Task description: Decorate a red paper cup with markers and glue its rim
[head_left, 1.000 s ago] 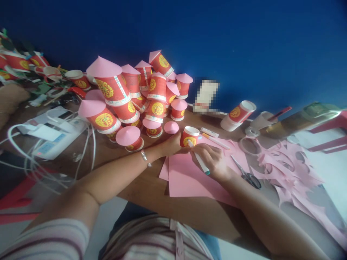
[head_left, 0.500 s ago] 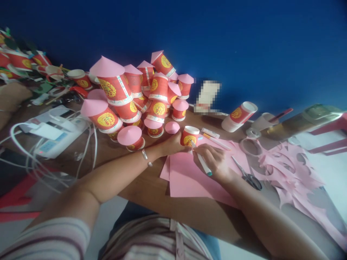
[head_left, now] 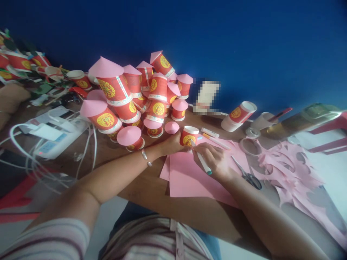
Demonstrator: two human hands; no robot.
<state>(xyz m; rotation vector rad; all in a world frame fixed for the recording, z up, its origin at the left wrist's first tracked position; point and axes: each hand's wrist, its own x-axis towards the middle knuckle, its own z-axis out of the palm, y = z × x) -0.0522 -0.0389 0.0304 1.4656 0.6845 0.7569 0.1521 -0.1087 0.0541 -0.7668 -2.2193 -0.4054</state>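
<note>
A small red paper cup (head_left: 189,136) with a yellow emblem stands on a pink paper sheet (head_left: 189,178) on the wooden table. My left hand (head_left: 170,143) is closed round the cup's left side and holds it down. My right hand (head_left: 214,159) grips a white marker with a green end (head_left: 202,161), its tip at the cup's base on the paper. A bracelet sits on my left wrist.
A pile of red cups with pink cone lids (head_left: 130,97) stands behind the hands. Scissors (head_left: 248,176), tape rolls (head_left: 249,144), pens (head_left: 217,141) and pink paper scraps (head_left: 295,169) lie to the right. A white device with cables (head_left: 51,137) lies left. A blue wall is behind.
The marker and my right hand have shifted slightly right along the cup's base; my left hand keeps holding the cup in the same place.
</note>
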